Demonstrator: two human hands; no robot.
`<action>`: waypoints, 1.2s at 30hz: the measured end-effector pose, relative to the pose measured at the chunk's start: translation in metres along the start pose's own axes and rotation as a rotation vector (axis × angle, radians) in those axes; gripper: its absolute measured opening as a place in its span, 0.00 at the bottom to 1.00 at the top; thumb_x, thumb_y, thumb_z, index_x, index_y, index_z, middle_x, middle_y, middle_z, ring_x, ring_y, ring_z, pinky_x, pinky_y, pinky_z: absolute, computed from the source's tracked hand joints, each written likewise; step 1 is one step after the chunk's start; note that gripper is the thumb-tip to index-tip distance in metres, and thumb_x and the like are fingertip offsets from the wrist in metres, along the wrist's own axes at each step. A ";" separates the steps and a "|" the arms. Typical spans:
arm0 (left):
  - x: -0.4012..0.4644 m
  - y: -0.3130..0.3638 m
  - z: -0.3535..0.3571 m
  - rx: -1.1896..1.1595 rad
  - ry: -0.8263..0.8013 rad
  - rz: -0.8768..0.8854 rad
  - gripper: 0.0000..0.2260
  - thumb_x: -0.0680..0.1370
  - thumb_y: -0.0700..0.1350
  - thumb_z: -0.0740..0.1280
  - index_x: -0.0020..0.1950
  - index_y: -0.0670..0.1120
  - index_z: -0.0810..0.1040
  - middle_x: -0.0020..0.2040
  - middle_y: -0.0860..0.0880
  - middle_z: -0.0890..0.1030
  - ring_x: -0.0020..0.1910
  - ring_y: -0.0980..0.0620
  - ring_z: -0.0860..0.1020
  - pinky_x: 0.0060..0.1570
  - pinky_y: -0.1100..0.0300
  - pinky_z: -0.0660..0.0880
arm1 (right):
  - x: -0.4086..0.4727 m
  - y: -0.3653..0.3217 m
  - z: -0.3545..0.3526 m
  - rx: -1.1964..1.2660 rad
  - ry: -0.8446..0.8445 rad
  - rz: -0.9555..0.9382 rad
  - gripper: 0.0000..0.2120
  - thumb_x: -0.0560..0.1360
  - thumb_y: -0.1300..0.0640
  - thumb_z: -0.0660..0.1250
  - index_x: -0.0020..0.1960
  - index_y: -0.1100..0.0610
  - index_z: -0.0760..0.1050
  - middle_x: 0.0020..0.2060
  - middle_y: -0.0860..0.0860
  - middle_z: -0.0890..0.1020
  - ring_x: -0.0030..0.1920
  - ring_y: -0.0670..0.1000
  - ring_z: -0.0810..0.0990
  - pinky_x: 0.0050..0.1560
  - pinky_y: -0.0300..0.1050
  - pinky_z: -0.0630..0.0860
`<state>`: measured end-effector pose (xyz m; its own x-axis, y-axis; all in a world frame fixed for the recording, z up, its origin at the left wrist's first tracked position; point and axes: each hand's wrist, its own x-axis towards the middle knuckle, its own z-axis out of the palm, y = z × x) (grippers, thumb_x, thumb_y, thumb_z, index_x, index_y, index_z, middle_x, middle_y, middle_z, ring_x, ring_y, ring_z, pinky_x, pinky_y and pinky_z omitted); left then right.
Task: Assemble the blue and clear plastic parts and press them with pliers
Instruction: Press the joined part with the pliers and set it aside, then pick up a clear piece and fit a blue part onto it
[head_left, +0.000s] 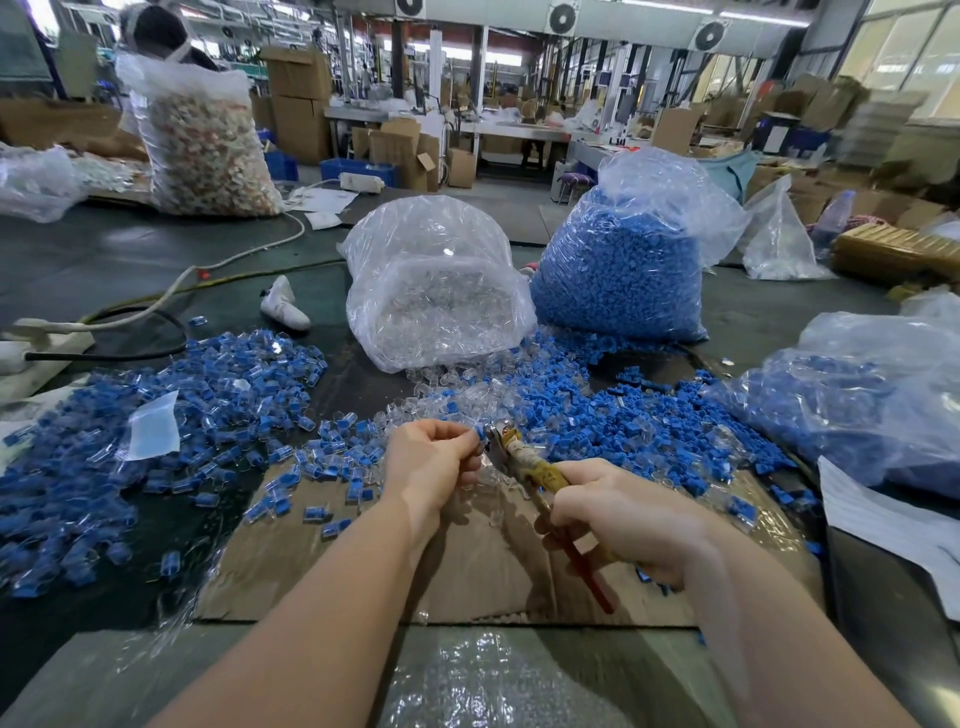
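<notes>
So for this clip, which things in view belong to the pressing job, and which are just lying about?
Job:
pliers, held by right hand
blue part, pinched by left hand
bag of clear parts
bag of blue parts
pile of assembled pieces

Lying about:
white cable
white shoe
paper sheet

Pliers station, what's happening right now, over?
Left hand pinches a blue part at the pliers tip. Right hand grips handles. Nothing in the way.

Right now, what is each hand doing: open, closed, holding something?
Left hand: pinches a small blue part at the pliers' tip.
Right hand: grips the pliers by the handles.
</notes>
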<state>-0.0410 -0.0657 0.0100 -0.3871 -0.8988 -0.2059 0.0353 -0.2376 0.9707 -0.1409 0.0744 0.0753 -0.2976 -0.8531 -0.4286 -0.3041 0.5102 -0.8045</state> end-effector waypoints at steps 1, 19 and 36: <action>-0.001 0.001 0.001 -0.013 -0.004 -0.015 0.01 0.74 0.34 0.68 0.44 0.37 0.78 0.31 0.44 0.79 0.27 0.52 0.77 0.28 0.61 0.76 | 0.000 0.001 0.000 0.000 -0.003 0.008 0.08 0.73 0.68 0.57 0.52 0.68 0.69 0.43 0.57 0.72 0.44 0.54 0.74 0.43 0.49 0.69; -0.009 0.002 0.010 -0.161 0.031 -0.044 0.05 0.74 0.31 0.66 0.40 0.38 0.76 0.30 0.44 0.78 0.22 0.57 0.75 0.24 0.67 0.74 | 0.005 0.008 0.008 -0.226 0.080 -0.104 0.06 0.73 0.66 0.56 0.41 0.56 0.68 0.34 0.55 0.70 0.34 0.52 0.68 0.35 0.47 0.64; 0.003 0.010 -0.081 1.173 0.560 0.354 0.10 0.79 0.46 0.63 0.57 0.53 0.80 0.54 0.47 0.78 0.49 0.45 0.74 0.48 0.52 0.66 | 0.021 0.053 -0.020 -0.670 0.712 0.187 0.27 0.76 0.42 0.62 0.70 0.52 0.63 0.63 0.57 0.70 0.65 0.58 0.66 0.63 0.56 0.64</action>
<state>0.0326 -0.1010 0.0093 -0.0857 -0.9412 0.3268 -0.8582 0.2363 0.4557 -0.1811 0.0858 0.0323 -0.7999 -0.6002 -0.0009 -0.5799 0.7732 -0.2566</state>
